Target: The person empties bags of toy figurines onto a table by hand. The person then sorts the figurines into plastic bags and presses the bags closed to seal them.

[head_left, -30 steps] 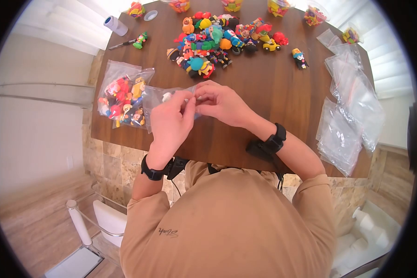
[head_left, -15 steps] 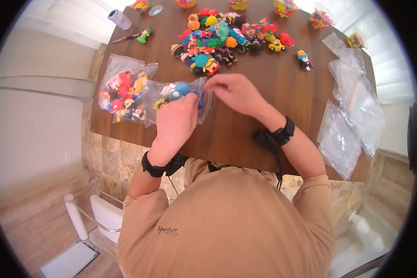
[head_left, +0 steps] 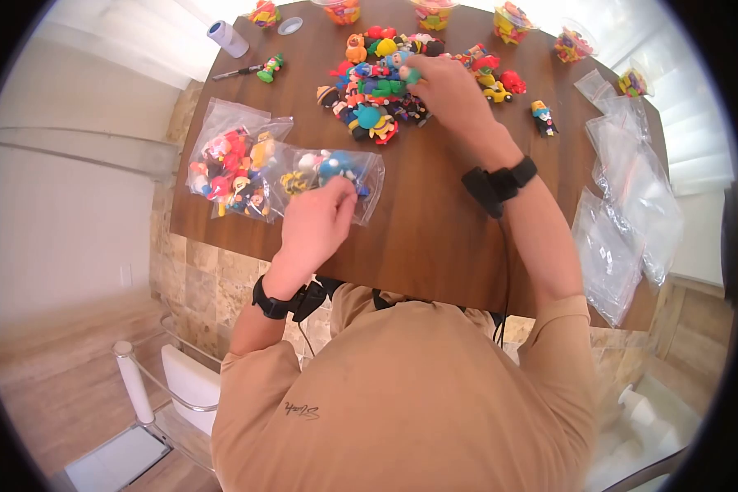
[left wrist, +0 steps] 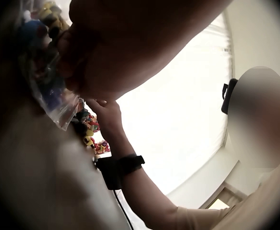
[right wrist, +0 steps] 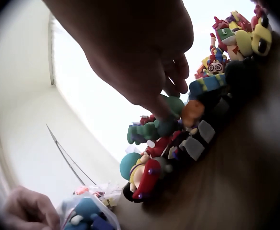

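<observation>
My right hand (head_left: 455,94) reaches over a pile of small toy figures (head_left: 377,88). Its fingertips pinch a teal figure (head_left: 407,75) at the top of the heap. From the right wrist, the thumb meets that figure's rounded green-teal part (right wrist: 172,104), the other fingers curling behind. Nearer the body, my left hand (head_left: 318,220) holds the near edge of a clear plastic bag (head_left: 372,180) between thumb and fingers. Inside the bag lie a blue figure (head_left: 336,166) and a yellow-and-black one (head_left: 293,182). Some of the bag's contents are hidden behind the hand.
Left of it lies another bag filled with figures (head_left: 236,172). Flat clear bags (head_left: 631,189) overlap along the right side. Tubs of colourful pieces (head_left: 512,23) line the back edge. A green figure (head_left: 271,69), a pen (head_left: 236,72) and a white bottle (head_left: 228,38) stand apart.
My right hand has left the bag's opening and moved forward and right onto the pile. My left hand stays at the bag, whose contents show more fully than a second ago.
</observation>
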The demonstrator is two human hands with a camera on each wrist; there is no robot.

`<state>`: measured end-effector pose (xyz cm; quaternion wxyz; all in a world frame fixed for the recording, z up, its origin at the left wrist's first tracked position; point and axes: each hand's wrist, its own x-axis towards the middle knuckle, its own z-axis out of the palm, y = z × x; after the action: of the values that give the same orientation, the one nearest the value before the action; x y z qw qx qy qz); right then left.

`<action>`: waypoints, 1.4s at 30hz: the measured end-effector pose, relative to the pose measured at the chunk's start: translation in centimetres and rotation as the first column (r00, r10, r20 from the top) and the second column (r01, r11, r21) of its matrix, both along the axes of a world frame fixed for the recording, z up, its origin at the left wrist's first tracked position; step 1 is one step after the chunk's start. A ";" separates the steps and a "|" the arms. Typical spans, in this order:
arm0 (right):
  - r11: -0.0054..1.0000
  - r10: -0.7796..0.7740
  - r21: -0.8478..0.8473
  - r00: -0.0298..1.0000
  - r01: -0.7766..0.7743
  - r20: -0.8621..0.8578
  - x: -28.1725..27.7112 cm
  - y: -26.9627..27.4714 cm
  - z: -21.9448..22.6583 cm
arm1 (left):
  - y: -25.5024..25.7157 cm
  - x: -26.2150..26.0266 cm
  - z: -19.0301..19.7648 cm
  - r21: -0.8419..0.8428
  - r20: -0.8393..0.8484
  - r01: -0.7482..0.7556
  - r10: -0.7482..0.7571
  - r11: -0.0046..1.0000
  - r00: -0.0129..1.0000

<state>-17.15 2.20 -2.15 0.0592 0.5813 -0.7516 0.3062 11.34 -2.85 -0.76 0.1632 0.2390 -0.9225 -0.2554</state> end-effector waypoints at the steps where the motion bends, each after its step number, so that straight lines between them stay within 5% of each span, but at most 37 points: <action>1: 0.998 -0.054 0.025 0.977 0.049 0.208 0.4 1.1 0.8 | 0.0 0.2 0.6 0.062 -0.009 -0.032 0.032 0.998 0.999; 2: 0.999 -0.050 0.031 0.976 0.045 0.212 0.5 2.1 1.1 | 0.0 0.2 0.7 0.068 -0.004 -0.037 0.037 0.997 0.999; 4: 0.991 0.008 -0.104 0.732 0.087 0.682 0.6 3.9 1.6 | -0.2 0.2 0.7 0.268 -0.188 -0.127 0.181 0.955 0.965; 5: 0.992 0.010 -0.097 0.730 0.078 0.684 1.2 5.0 1.9 | -0.1 0.0 0.8 0.330 -0.237 -0.122 0.207 0.936 0.949; 7: 0.955 0.265 -0.295 0.335 0.041 0.904 2.7 6.8 2.3 | -0.1 -0.6 1.1 0.342 -0.225 -0.113 0.198 0.933 0.954; 14: 0.951 0.155 -0.084 0.225 -0.299 0.962 8.0 7.6 -0.2 | 0.5 -1.2 1.4 0.341 -0.190 -0.128 0.201 0.932 0.961; 20: 0.967 0.181 -0.166 0.061 -0.195 0.982 13.3 4.9 -1.8 | 1.5 -0.9 1.1 0.272 -0.241 -0.108 0.176 0.956 0.954; 22: 0.934 0.178 0.034 0.546 -0.357 0.819 14.0 4.7 -1.2 | 1.7 -1.3 1.5 0.201 -0.264 -0.089 0.141 0.976 0.954; 23: 0.885 0.175 0.016 0.366 -0.464 0.914 13.6 4.5 -1.5 | 1.9 -1.3 1.7 0.137 -0.277 -0.068 0.104 0.988 0.955; 24: 0.876 0.189 0.010 0.362 -0.482 0.913 13.1 4.8 -1.5 | 1.7 -1.2 1.8 0.130 -0.277 -0.087 0.120 0.988 0.953; 26: 0.849 0.171 -0.129 0.035 -0.512 0.985 11.8 5.6 -1.0 | 1.3 -1.2 1.9 0.219 -0.133 0.003 0.027 0.976 0.991; 30: 0.813 0.070 0.029 0.147 -0.582 0.987 12.4 7.3 -0.1 | 1.0 -2.0 1.2 0.185 -0.130 0.141 -0.117 0.973 0.984; 32: 0.855 0.058 -0.002 0.092 -0.518 0.994 13.1 7.3 -1.1 | 0.0 -2.2 2.6 0.210 -0.116 0.209 -0.188 0.955 0.975; 35: 0.904 0.033 -0.015 0.037 -0.427 0.999 13.9 7.1 -2.1 | -2.5 -2.0 4.8 0.303 -0.053 -0.078 0.099 0.950 0.994; 36: 0.912 0.016 0.003 0.043 -0.411 0.999 14.0 7.0 -2.2 | -3.5 -2.0 4.5 0.302 -0.053 -0.072 0.093 0.950 0.994; 37: 0.913 0.018 0.002 0.045 -0.408 0.999 14.1 7.1 -2.0 | -4.6 -2.1 3.7 0.109 -0.090 -0.012 0.022 0.994 0.996; 38: 0.921 -0.010 -0.005 -0.037 -0.390 0.999 14.3 7.3 -1.6 | -5.4 -2.1 2.6 -0.091 -0.113 0.042 -0.052 0.995 0.992; 40: 0.929 -0.032 -0.013 -0.116 -0.370 0.993 14.7 7.7 -0.9 | -5.7 -2.0 0.3 -0.193 -0.055 0.108 -0.121 0.975 0.991; 42: 0.958 -0.061 -0.020 -0.272 -0.286 0.960 14.8 8.0 -0.5 | -5.3 -1.8 -0.2 0.089 0.120 0.123 -0.133 0.988 0.984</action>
<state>-2.40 10.21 -2.64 -0.6527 0.1804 -0.4713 0.5650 9.55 -8.13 -1.01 0.0781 0.2011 -0.9332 -0.2872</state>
